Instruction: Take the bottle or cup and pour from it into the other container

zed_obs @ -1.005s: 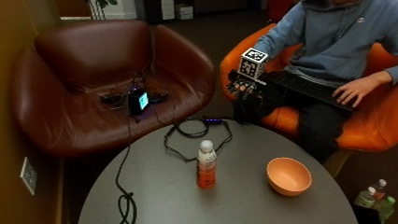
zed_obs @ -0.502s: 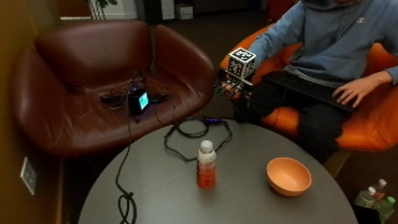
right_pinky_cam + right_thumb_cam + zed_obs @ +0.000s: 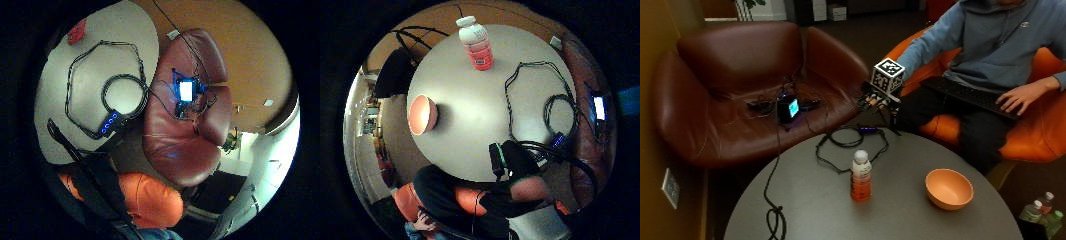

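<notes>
A clear bottle (image 3: 861,176) of orange drink with a white cap stands upright near the middle of the round grey table (image 3: 906,222). An empty orange bowl (image 3: 949,188) sits to its right. My gloved right hand (image 3: 875,100) hangs in the air over the table's far edge, well short of the bottle, fingers loosely curled and holding nothing. The thumb side palm view looks down on the bottle (image 3: 476,42) and the bowl (image 3: 422,114), both a fair way off across the table (image 3: 470,125).
A black cable (image 3: 850,140) lies coiled on the table's far side, with another strand (image 3: 775,215) at the left edge. A brown leather armchair (image 3: 726,85) behind holds a lit device (image 3: 788,107). The person sits in an orange chair (image 3: 1033,135), bare hand on a keyboard (image 3: 973,95).
My gloved hand has moved left, away from the person's lap and out to the table's far edge. Bottle and bowl have not moved.
</notes>
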`<state>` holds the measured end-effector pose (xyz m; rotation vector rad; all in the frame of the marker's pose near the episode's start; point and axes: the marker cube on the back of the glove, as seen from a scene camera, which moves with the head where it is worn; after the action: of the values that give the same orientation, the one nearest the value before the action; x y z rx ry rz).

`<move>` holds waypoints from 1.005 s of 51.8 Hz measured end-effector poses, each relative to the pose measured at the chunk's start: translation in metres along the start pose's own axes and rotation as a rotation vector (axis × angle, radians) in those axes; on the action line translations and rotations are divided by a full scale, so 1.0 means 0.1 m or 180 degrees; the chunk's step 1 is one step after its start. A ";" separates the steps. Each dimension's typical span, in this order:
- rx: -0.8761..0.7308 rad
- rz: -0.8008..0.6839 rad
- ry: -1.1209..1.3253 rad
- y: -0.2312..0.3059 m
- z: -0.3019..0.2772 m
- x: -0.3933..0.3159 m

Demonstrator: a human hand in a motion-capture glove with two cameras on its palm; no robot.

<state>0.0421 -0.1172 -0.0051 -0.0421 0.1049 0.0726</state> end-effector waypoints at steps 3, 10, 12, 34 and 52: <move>-0.0003 -0.0005 -0.0001 -0.10 -0.01 -0.02; 0.0016 -0.0052 0.0097 -0.33 0.00 -0.02; 0.0021 -0.0062 0.0103 -0.40 0.02 -0.02; 0.0173 -0.0182 -0.0968 -1.28 0.22 -0.36; 0.0511 -0.0203 -0.2060 -1.83 0.53 -0.59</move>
<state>0.0032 -0.3013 0.0605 0.1389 -0.5372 0.0114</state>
